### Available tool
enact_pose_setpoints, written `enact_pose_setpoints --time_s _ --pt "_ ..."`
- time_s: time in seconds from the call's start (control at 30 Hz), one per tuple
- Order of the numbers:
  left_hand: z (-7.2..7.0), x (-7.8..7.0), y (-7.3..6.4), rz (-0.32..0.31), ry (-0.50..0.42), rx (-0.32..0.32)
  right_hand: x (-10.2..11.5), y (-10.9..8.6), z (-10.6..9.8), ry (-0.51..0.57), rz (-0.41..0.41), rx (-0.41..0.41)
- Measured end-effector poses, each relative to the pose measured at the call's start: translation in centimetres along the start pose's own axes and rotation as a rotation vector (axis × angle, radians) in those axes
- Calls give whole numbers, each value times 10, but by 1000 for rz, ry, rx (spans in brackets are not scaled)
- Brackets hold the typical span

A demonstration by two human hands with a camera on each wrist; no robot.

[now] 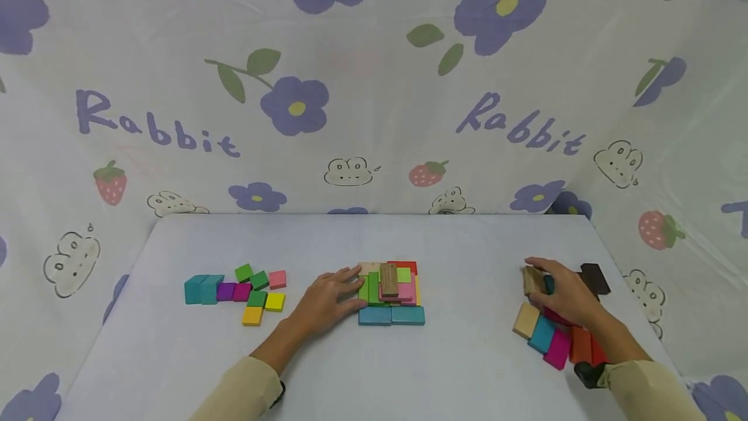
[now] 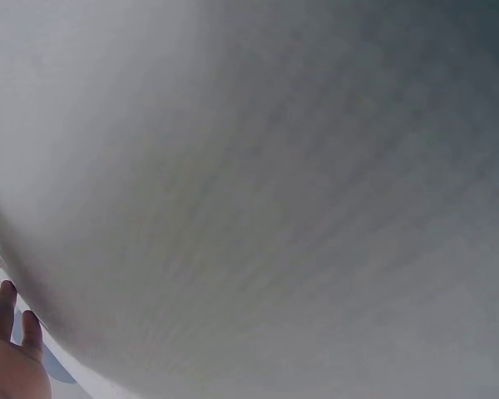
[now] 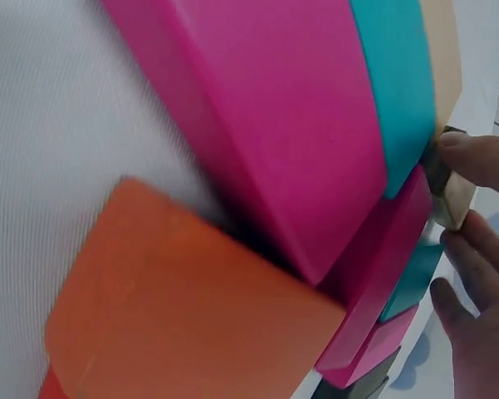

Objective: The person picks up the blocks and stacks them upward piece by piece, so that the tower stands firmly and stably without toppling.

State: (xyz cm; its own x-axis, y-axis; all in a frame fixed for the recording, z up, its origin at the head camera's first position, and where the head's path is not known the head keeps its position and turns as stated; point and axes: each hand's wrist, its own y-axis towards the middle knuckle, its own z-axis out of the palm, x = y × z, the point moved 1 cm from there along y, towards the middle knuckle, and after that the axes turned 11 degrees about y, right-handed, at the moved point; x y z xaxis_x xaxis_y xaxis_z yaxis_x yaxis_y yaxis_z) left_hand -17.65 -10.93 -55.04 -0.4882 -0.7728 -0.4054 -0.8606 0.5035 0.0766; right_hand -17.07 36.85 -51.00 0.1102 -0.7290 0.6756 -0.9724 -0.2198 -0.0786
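My left hand (image 1: 324,302) rests on the table at the left side of a flat stack of colored wooden blocks, its fingertips right at the green blocks (image 1: 363,291). A brown wood-grain block (image 1: 389,280) lies on top of that stack. Two blue blocks (image 1: 374,316) line its front edge. Over the pile at the right, my right hand (image 1: 563,291) pinches another brown wood-grain block (image 1: 532,281) between thumb and fingers. In the right wrist view the pinched block (image 3: 454,199) shows beside the magenta (image 3: 283,100) and teal (image 3: 397,75) blocks.
At the left lies a loose group with teal blocks (image 1: 211,289), a yellow block (image 1: 275,302) and several others. A tan block (image 1: 526,320), orange block (image 1: 581,345) and dark brown block (image 1: 595,278) lie around my right hand. Patterned cloth (image 1: 374,83) hangs behind the white table (image 1: 456,369).
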Motion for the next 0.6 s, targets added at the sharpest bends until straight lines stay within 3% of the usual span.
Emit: enact_pose_setpoints --time_s 0.27,0.6 --pt "0 0 0 -21 1 19 17 9 12 42 -118 -46" --pt "2 0 0 -16 8 0 57 24 27 100 -238 -72"
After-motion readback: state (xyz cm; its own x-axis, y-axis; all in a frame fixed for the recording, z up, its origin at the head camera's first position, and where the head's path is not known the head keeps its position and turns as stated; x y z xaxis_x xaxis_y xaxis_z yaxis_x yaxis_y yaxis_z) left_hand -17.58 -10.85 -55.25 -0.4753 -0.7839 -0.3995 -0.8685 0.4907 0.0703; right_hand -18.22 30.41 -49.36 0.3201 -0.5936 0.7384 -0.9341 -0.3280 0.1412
